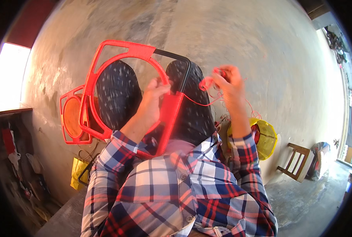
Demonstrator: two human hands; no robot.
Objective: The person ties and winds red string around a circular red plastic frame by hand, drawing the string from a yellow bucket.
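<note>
A square frame with a ring inside it (pixel 140 50) rests over my lap, mostly wrapped in red cord. Its upper right corner is bare black bar (pixel 187 67). My left hand (pixel 152 98) is closed around the right side of the ring, beside a solid red-wrapped panel (pixel 170 112). To the right of the frame, my right hand (pixel 228 81) is raised, its fingers pinched on a loose bunch of red cord (pixel 206 83). From this bunch a strand runs left to the frame's wrapped edge, and more hangs below the hand, which is slightly blurred.
A similar red frame (pixel 62 114) sits on the floor at left, with a yellow bag (pixel 79 169) below it. On the right stand a yellow container (pixel 268 140) with red material inside and a small wooden stool (pixel 298 162). A dark ledge (pixel 10 112) lies far left.
</note>
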